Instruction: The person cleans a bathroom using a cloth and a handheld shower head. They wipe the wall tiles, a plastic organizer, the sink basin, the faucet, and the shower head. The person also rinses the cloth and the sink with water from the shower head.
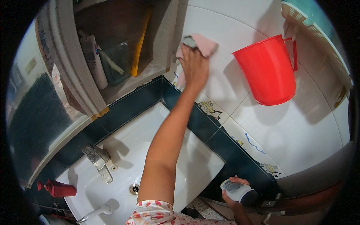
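Note:
My left hand [195, 66] is stretched up and across the washbasin, its fingers gripping a pink cloth [206, 45] against the white wall tiles. The cloth and fingertips are slightly blurred; a greyish patch shows on the cloth beside the fingers. At the lower right, my right hand [231, 200] grips a white plastic bottle [234, 189] with a black cap, tilted with the cap toward the lower right. Printing covers the bottle's side. Right of my left hand, a red plastic mug [270, 73] hangs on the wall by its handle.
Below my left arm lies the white washbasin [197, 166] with a metal tap [98, 164]. A red pump bottle [60, 188] and a white-headed sprayer [105, 209] are on its left. An open cabinet [166, 33] holds a tube [94, 62] and a yellow strip [140, 45].

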{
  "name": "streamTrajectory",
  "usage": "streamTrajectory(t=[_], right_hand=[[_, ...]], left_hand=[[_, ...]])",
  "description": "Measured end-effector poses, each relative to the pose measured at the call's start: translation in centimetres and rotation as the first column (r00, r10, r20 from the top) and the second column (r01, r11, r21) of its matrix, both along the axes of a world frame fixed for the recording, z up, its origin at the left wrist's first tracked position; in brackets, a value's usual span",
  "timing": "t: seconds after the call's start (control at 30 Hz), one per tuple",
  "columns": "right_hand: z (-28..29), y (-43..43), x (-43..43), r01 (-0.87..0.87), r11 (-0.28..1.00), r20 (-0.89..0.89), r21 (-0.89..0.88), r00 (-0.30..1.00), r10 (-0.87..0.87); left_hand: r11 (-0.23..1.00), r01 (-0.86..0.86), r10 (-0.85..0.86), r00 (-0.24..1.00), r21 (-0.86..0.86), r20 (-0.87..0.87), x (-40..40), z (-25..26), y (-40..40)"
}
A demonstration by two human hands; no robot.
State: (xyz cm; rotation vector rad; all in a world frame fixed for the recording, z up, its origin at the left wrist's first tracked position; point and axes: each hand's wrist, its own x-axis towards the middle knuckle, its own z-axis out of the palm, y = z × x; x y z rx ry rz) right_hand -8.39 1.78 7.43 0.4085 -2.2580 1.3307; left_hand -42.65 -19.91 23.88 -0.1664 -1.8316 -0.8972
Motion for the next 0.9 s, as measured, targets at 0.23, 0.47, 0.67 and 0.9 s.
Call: streamTrajectory(t=[0.23,0.47,0.67,0.9], right_hand=[[0.2,0.1,0.7,0.007,1.0,0.003,0.001,1.0,-0.007],[0.6,0.7,2.4,-0.029,0.999,-0.031,0.044,0.999,0.03],[0.7,1.2,3.9,0.02,0.999,0.016,0.044,1.0,-0.021],[0.1,0.6,2.7,0.007,0.999,-0.002,-0.051,1.0,-0.008]], left_hand=[[0.833,0.33,-0.517,0.75,0.445,0.412,2.7,-8.5,1.4],[0.569,0.42,-0.76,0.597,0.707,0.257,18.7,-21.2,17.1],[0.354,0.529,-0.928,0.3,0.771,0.22,26.4,-25.3,21.4],[0.79,0.24,-0.545,0.697,0.565,0.466,13.7,-27.8,16.1]])
